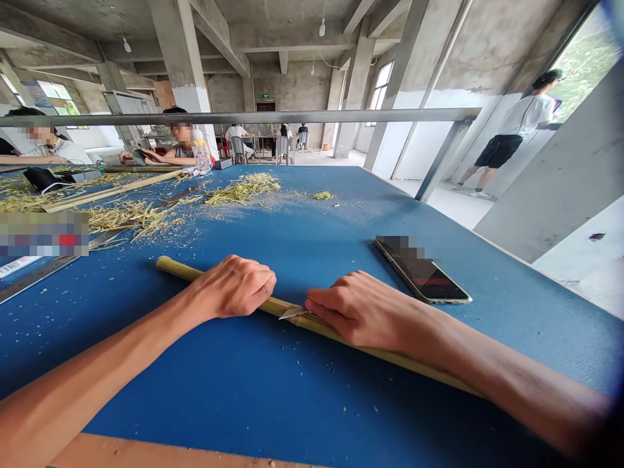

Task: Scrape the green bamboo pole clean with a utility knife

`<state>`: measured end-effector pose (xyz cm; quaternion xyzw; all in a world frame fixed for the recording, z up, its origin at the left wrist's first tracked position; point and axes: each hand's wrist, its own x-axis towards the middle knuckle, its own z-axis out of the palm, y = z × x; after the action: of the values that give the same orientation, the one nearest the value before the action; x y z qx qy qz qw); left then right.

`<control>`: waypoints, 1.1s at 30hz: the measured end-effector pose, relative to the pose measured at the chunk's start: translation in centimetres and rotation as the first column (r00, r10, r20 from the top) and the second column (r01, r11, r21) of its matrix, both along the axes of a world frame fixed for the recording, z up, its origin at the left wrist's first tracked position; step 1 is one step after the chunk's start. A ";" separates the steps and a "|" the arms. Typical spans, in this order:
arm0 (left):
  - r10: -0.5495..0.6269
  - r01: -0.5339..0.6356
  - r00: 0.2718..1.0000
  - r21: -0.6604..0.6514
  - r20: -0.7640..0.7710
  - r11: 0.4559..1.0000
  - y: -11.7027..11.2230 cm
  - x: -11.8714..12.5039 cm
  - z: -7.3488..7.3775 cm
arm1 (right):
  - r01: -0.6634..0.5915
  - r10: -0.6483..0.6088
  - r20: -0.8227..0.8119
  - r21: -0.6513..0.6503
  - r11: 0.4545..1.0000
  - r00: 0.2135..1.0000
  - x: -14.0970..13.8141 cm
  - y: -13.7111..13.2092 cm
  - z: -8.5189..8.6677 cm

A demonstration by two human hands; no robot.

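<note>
A long yellow-green bamboo pole [277,305] lies slantwise over the blue table, its far end at the left. My left hand [241,286] is closed around it near that end. In my right hand [344,305] is a small knife [292,312], gripped between thumb and fingers; most of its handle is hidden. The pointed blade rests at a joint of the bamboo, aimed toward my left hand. Beyond my right hand, a dark smartphone [419,270] lies flat on the table.
Bamboo shavings [244,188] litter the far left of the blue table [205,377], beside a steel ruler [36,279] and more bamboo strips [114,192]. A metal rail [292,117] crosses behind the table. Seated people are at the far left; another person [517,130] stands by the window.
</note>
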<state>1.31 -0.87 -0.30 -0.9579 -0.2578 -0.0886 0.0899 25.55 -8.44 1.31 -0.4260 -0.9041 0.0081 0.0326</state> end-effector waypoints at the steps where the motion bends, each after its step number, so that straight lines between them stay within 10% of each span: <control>1: 0.002 -0.002 1.000 -0.003 0.001 1.000 0.0 0.0 0.0 | 0.000 0.000 0.000 -0.002 1.000 1.000 0.0 0.0 0.0; 33: 0.004 -0.005 1.000 -0.024 -0.021 1.000 -0.1 0.0 0.2 | -0.072 0.071 -0.060 -0.022 0.997 0.996 -0.5 0.6 -0.1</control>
<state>1.30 -0.97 -0.14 -0.9592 -0.2601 -0.0750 0.0811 25.00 -7.89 1.21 -0.3934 -0.9172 0.0329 0.0540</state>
